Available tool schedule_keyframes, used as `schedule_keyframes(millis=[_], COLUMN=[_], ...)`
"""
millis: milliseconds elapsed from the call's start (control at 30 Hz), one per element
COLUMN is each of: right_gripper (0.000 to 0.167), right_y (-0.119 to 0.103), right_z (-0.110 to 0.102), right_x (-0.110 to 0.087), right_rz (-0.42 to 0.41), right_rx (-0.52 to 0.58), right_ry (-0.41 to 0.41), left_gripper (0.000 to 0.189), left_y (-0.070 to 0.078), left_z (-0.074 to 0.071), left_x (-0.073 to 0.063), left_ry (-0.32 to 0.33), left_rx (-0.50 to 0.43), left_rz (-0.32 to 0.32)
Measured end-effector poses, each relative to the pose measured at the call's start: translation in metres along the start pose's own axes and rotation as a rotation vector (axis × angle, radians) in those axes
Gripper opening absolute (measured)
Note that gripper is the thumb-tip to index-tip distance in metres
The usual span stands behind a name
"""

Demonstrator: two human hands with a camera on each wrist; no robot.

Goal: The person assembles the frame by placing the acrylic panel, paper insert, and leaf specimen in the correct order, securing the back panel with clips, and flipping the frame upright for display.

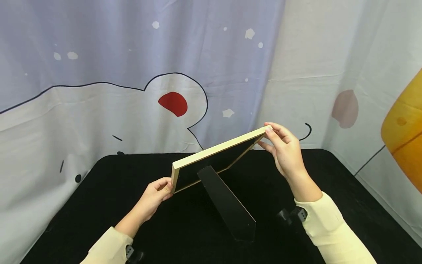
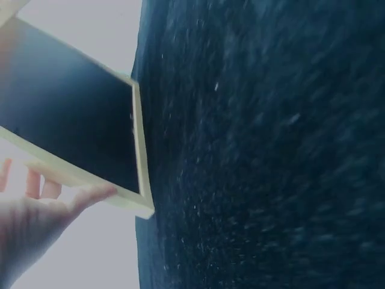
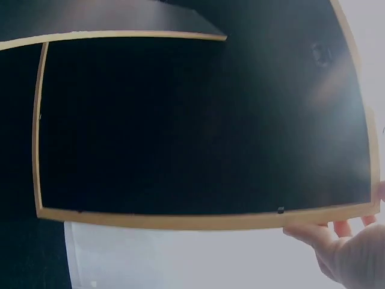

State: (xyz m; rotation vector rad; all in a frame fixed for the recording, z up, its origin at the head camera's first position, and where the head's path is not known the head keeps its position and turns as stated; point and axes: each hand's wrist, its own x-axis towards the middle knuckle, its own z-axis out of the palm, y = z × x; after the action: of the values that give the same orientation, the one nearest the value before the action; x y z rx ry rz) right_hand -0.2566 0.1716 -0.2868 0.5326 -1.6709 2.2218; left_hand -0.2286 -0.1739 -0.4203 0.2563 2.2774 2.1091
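Note:
A picture frame with a pale wooden border is held up over the black table, its dark back turned toward me. It slants, with the right end higher than the left. A long black easel leg swings out from the back toward the near side. My left hand grips the frame's left side, thumb on the near face. At the upper right corner, my right hand pinches the border between thumb and fingers. The right wrist view shows the black backing inside the border and small dark clips along one edge.
A black cloth-covered table spreads beneath both hands. Behind it hangs a printed curtain with a white cartoon shape, and another pale curtain hangs at the right. Small black devices are worn at both wrists.

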Motion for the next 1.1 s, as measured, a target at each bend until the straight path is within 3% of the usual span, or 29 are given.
schedule_keyframes(millis=[100, 267, 667, 1000, 1100], right_gripper=[0.015, 0.018, 0.022, 0.023, 0.025], right_y=[0.002, 0.008, 0.020, 0.027, 0.028], right_z=[-0.001, -0.005, -0.009, -0.014, -0.016], right_x=[0.008, 0.024, 0.056, 0.071, 0.074], right_rz=[0.013, 0.029, 0.074, 0.147, 0.165], right_rx=[0.018, 0.048, 0.187, 0.215, 0.212], right_ry=[-0.045, -0.131, -0.325, -0.384, -0.388], left_gripper=[0.019, 0.029, 0.008, 0.013, 0.017], left_y=[0.003, 0.009, 0.021, 0.036, 0.042], left_z=[0.002, 0.011, 0.042, 0.076, 0.087], left_x=[-0.008, -0.021, -0.044, -0.069, -0.075], left_ry=[0.011, 0.034, 0.131, 0.189, 0.174], left_rx=[0.020, 0.084, 0.274, 0.332, 0.322], left_rz=[0.005, 0.019, 0.069, 0.081, 0.092])
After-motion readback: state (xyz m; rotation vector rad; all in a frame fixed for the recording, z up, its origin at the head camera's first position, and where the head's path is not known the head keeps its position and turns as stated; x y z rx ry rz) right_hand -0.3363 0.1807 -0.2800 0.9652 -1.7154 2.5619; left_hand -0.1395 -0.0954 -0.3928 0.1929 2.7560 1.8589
